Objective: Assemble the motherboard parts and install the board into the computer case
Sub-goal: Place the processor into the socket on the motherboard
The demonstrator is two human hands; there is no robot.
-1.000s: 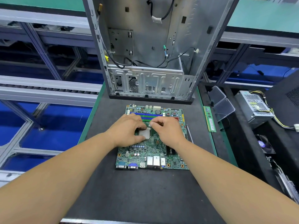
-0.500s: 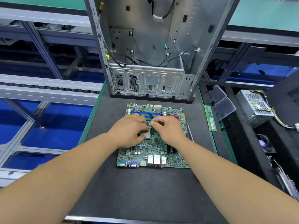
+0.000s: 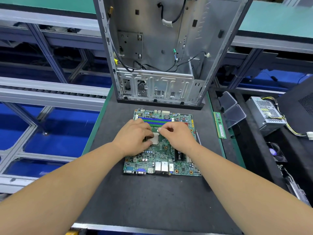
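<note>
Head cam, looking down: the motherboard (image 3: 162,150) is lying flat on the dark mat of the table (image 3: 152,200), roughly mid-table, with its port side facing the near edge and the blue and green memory slots (image 3: 155,120) along its far side. The computer case (image 3: 159,53) is standing open right behind it at the far edge of the table, loose black cables hanging inside.

Both hands are sitting over the middle of the board. The left hand (image 3: 133,139) is resting fingers-down on the silver processor (image 3: 155,139) — grip is curled around its left side, so it's holding the chip in the socket area. The right hand (image 3: 176,135) is hovering just beside it, thumb and forefinger pinching something small and pale at the chip's far right corner; can't tell what it is, too tiny.

Off the right edge of the mat a green memory stick (image 3: 219,125) is lying lengthwise, not touching the board. Further right there are two clear plastic trays (image 3: 232,107) leaning together, and a grey power supply (image 3: 265,112) with yellow wires trailing off it.
</note>
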